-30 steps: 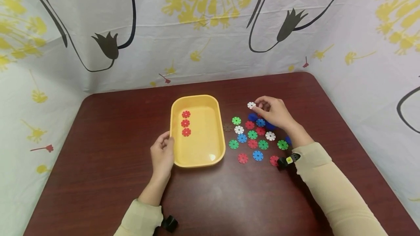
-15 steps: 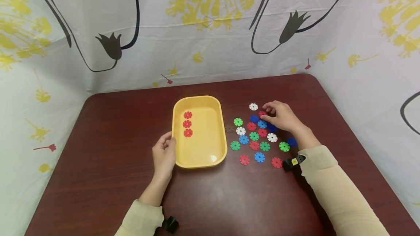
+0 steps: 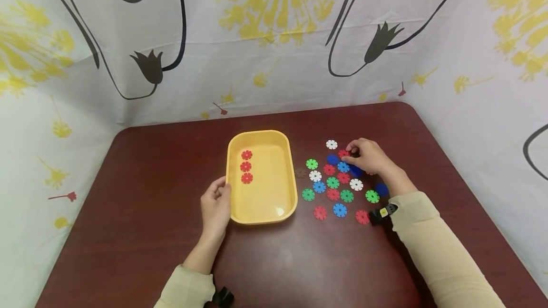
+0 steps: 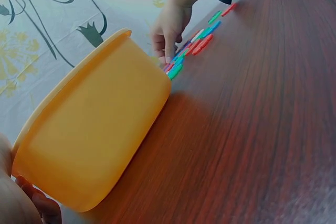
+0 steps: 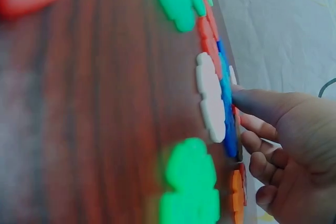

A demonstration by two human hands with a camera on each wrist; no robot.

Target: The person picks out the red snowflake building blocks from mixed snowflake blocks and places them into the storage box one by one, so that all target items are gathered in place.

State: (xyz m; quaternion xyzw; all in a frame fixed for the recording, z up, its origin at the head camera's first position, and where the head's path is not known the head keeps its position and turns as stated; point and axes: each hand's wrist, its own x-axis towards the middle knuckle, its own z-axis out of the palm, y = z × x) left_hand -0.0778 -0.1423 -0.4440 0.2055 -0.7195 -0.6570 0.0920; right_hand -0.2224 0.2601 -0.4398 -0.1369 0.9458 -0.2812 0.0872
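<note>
A yellow tray (image 3: 262, 203) sits on the table, with three red interlocking discs (image 3: 246, 167) in a column near its left side. My left hand (image 3: 216, 206) grips the tray's left wall; in the left wrist view the fingers (image 4: 39, 203) curl at its outside. Among the loose discs on the right, my right hand (image 3: 370, 157) has thumb and forefinger about a red disc (image 3: 344, 154), seemingly pinching it where it lies. The right wrist view shows the thumb beside a blue disc (image 5: 227, 103), the other fingers curled and the red disc mostly hidden.
Several notched discs lie right of the tray, among them a white one (image 3: 331, 144), a green one (image 3: 372, 196) and a brown one (image 3: 300, 172). A patterned cloth (image 3: 274, 75) hangs behind the dark red-brown table (image 3: 141, 213).
My right hand has let go of the white disc, which now lies at the back of the pile, and has shifted right to the red disc. The left hand stays on the tray.
</note>
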